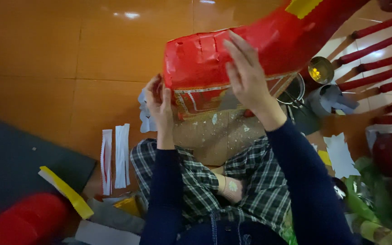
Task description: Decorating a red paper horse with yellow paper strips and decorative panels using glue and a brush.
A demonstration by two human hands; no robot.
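Observation:
A large red paper-covered form (205, 63) with a patterned gold and white border along its lower edge hangs over my crossed legs. My left hand (159, 105) grips its lower left corner, fingers curled on the edge. Flat against the red front face lies my right hand (247, 75), fingers spread and holding nothing. A yellow paper patch (302, 6) sits on the upper part of the form.
White fringed paper strips (115, 156) lie on the orange tile floor at my left. A yellow strip (66, 192) and a red roll (21, 220) are at lower left. Red sticks (377, 59), a metal bowl (320, 70) and white paper scraps (341, 155) sit at right.

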